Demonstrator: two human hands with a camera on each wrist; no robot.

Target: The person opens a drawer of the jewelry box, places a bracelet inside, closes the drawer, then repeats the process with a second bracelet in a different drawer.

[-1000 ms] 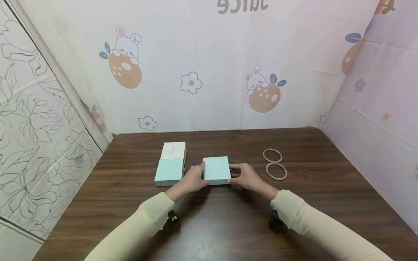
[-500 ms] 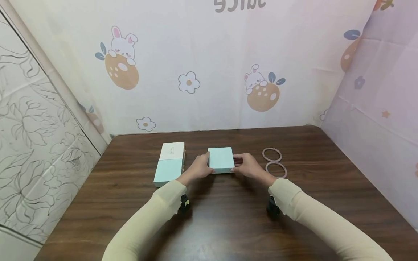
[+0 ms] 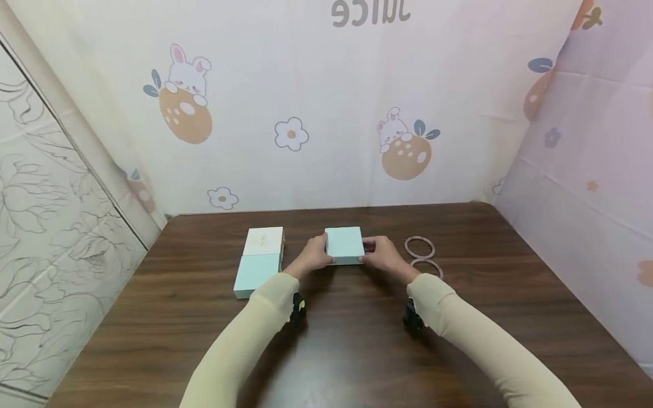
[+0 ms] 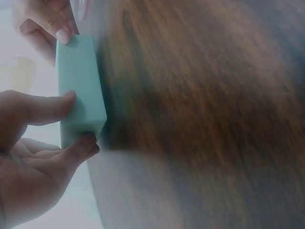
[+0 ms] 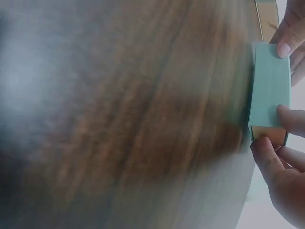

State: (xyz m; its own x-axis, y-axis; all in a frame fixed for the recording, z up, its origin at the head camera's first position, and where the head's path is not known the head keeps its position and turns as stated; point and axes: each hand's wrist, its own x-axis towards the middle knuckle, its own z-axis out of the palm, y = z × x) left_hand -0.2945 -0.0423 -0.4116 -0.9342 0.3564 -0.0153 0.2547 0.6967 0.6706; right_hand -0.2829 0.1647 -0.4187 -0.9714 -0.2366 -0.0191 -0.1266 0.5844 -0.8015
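Between left hand and right hand, mint box gripped at both sides, now farther up the table, beside pink rings.

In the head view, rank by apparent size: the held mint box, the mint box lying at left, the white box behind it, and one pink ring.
1. Mint box at left, nearer the camera.
2. Held mint box, close to it in size, so their order is unsure.
3. White box.
4. Pink ring.
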